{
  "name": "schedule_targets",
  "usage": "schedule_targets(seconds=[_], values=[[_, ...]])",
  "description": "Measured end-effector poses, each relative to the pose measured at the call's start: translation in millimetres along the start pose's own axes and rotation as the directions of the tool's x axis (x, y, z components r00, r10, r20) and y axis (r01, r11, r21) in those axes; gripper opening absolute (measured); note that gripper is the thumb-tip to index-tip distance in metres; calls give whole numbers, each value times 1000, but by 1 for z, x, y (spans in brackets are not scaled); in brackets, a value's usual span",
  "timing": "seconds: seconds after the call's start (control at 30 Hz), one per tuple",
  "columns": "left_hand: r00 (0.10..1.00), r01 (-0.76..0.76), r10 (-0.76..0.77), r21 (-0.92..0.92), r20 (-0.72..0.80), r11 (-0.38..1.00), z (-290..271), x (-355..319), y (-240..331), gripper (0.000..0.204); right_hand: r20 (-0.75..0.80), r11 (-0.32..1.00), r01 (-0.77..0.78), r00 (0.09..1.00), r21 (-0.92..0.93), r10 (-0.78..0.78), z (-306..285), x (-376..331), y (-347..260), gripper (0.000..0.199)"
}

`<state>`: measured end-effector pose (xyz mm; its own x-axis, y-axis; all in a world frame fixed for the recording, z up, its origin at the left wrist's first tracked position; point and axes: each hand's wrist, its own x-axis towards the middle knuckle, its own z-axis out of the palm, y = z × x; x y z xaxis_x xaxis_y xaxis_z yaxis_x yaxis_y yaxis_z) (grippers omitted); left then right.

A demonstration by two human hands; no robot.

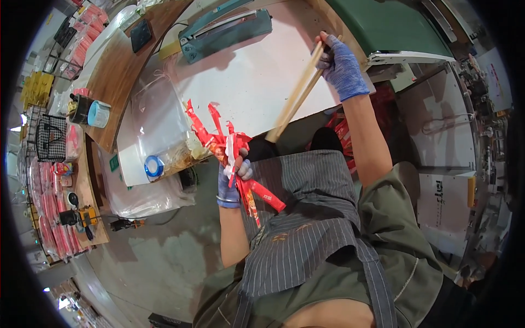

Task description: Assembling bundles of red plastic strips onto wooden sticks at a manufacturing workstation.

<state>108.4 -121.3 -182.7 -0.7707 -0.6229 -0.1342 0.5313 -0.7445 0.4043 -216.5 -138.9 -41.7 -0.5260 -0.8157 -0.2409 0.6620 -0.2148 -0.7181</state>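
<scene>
Chopsticks (295, 98), light and stiff, pinched at the top in right hand (342, 65); left hand (232, 177) grips limp, crinkly red wrappers (229, 147) mid-bundle

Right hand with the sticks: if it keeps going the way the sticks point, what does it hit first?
Probably the red packets bunched in the left hand: the wooden sticks in the right hand aim down at them. Depth is unclear; they may already touch.

Teal heat sealer (224, 30) is sitting at the far edge of the white table (262, 76). Clear plastic bags (158, 117) are lying on its left part, blue tape roll (153, 165) resting near them. Black-and-white checked bag (51, 138) is standing far left; green conveyor (391, 24) is running far right.
</scene>
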Motion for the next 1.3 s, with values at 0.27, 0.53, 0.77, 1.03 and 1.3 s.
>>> schedule_targets(seconds=[0.27, 0.53, 0.77, 1.03, 1.3], values=[[975, -194, 201, -76, 99, 978, 20, 40, 11, 48, 233, 660, -172, 847, -731, 478, -6, -72, 74, 19], [953, -269, 278, -84, 121, 959, 42, 62, 26, 50, 461, 657, -143, 604, -740, 651, -37, -131, 131, 17], [934, -343, 355, -209, 23, 916, 27, 63, 74, 28, 469, 520, 91, 583, -849, 663, -48, -143, 71, 16], [935, -294, 333, -254, 123, 921, 22, 60, 83, 22, 389, 368, 196, 717, -909, 578, -61, -149, 33, 17], [860, -282, 342, -205, 378, 937, 20, 80, 44, 22, 351, -390, 385, 923, -836, 159, -37, -168, 79, 11]])
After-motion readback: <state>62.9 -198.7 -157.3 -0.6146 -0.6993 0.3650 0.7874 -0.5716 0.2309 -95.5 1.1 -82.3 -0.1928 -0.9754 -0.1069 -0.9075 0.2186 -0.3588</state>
